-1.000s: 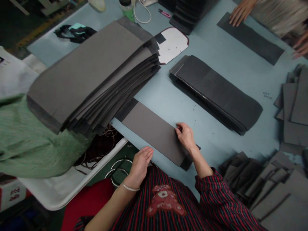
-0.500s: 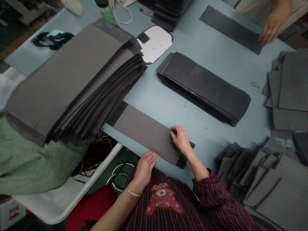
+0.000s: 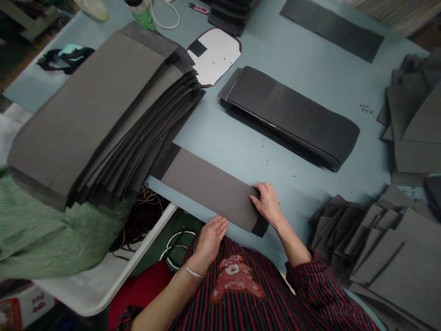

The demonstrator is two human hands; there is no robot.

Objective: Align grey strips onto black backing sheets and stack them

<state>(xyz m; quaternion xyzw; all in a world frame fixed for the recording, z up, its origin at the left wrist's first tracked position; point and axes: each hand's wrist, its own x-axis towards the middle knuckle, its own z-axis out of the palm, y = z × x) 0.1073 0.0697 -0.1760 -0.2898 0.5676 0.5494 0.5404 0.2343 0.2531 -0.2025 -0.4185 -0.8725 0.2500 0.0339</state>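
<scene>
In the head view, a flat grey strip [image 3: 210, 187] with darker bands at both ends lies along the table's near edge. My right hand [image 3: 268, 203] rests on its right end, thumb apart from the bent fingers. My left hand [image 3: 211, 235] is open, its outstretched fingers touching the strip's near edge. The strip's left end meets a large fanned pile of grey sheets [image 3: 93, 101]. Beyond the strip lies a stack of dark strips [image 3: 292, 112].
Cut grey pieces [image 3: 396, 243] are heaped at the right. A white panel [image 3: 217, 55], pink thread snips [image 3: 199, 8] and a green-labelled jar [image 3: 142, 14] stand farther back. Another dark strip [image 3: 332, 30] lies at the far side. A white tub [image 3: 103, 292] sits below the table edge.
My right hand has slid a little right along the strip, towards its end. The other person's hand has left the far dark strip. The view has shifted slightly.
</scene>
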